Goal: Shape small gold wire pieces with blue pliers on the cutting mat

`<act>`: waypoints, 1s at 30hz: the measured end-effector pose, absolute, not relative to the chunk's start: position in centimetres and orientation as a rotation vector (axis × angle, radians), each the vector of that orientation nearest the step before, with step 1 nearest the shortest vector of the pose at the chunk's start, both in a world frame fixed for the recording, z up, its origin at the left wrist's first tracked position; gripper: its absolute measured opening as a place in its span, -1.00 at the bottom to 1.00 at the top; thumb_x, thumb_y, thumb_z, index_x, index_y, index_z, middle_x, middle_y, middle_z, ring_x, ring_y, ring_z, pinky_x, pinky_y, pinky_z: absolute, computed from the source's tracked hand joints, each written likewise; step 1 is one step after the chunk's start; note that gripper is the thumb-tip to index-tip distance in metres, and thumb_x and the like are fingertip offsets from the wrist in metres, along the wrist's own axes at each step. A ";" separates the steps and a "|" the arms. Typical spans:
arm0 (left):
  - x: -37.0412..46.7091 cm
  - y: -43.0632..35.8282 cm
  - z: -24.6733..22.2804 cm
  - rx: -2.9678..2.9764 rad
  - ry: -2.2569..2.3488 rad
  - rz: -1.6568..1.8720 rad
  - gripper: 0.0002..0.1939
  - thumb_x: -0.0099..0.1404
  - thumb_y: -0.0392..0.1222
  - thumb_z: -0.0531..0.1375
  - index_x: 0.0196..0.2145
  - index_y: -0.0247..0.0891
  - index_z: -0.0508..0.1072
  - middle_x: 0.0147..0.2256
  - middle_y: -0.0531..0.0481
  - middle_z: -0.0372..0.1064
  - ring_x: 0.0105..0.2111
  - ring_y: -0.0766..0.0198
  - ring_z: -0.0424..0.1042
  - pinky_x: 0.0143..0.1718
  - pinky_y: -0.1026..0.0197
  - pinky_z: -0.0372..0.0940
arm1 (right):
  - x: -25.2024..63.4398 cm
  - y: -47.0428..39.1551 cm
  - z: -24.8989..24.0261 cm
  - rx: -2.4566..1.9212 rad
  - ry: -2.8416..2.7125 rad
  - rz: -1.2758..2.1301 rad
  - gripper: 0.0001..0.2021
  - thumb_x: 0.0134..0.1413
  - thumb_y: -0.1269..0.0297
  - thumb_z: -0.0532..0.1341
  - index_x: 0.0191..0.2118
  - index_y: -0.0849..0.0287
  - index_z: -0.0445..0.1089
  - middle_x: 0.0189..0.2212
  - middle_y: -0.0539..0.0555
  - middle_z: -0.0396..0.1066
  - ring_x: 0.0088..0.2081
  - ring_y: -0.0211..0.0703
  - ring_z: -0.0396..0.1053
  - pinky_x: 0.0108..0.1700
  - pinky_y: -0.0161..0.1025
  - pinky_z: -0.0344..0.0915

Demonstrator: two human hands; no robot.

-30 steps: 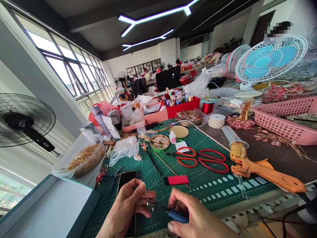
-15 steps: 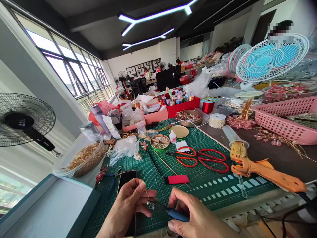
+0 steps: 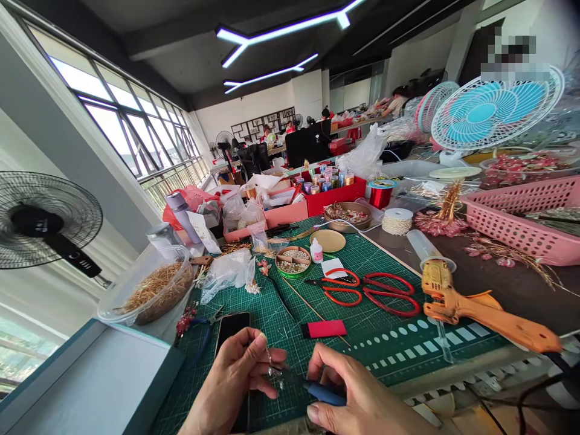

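— Two hands meet at one point: the left hand pinches a small metal piece between thumb and forefinger; the right hand is closed round blue-handled pliers, whose dark tips touch that piece.

— Anything different from a second ago?

— Hardly; the hands have kept their places and the pliers' tips sit a touch closer on the piece; I judge fine bending is under way, unfinished.

— And around the grip?

— Beneath it, a green cutting mat, gridded and matte; just left, a glossy black phone; beyond, a flat red block; farther off, red-looped scissors; well right, an orange plastic glue gun; far left, a clear tub of straw-like wire.
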State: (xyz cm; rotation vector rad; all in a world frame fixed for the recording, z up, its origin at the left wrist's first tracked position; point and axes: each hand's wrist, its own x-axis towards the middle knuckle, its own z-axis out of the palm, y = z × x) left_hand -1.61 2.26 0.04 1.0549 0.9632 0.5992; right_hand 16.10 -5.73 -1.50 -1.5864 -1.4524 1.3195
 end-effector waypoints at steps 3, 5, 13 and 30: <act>-1.5 2.3 0.0 1.055 0.962 0.598 -0.75 0.19 -0.05 0.17 -0.37 -0.29 0.24 -0.40 -0.14 0.48 -0.46 0.30 0.43 -0.55 0.30 0.35 | 16.1 -5.8 -1.3 -1.614 -1.455 1.300 -0.80 -0.25 0.39 0.18 -0.43 0.10 0.14 -0.57 -0.13 0.16 -0.49 -0.25 0.12 -0.44 -0.31 0.05; -1.4 2.3 0.0 1.055 0.959 0.596 -0.75 0.20 -0.06 0.17 -0.37 -0.29 0.23 -0.38 -0.16 0.48 -0.47 0.31 0.43 -0.56 0.30 0.35 | 16.1 -5.7 -1.4 -1.609 -1.458 1.309 -0.80 -0.25 0.38 0.18 -0.42 0.10 0.14 -0.57 -0.13 0.17 -0.49 -0.25 0.13 -0.44 -0.31 0.06; -1.6 2.2 0.1 1.043 0.949 0.599 -0.79 0.25 -0.09 0.11 -0.35 -0.29 0.22 -0.39 -0.14 0.48 -0.48 0.34 0.42 -0.55 0.31 0.35 | 16.0 -5.7 -0.7 -1.592 -1.467 1.330 -0.82 -0.24 0.40 0.15 -0.43 0.10 0.12 -0.57 -0.13 0.15 -0.48 -0.25 0.12 -0.44 -0.31 0.06; -1.7 2.2 -0.3 1.019 0.905 0.618 -0.76 0.19 -0.07 0.18 -0.35 -0.28 0.24 -0.41 -0.11 0.47 -0.48 0.30 0.42 -0.56 0.29 0.34 | 16.3 -6.0 -1.2 -1.485 -1.381 1.469 -0.82 -0.19 0.35 0.16 -0.38 0.11 0.15 -0.54 -0.11 0.16 -0.47 -0.26 0.12 -0.43 -0.32 0.08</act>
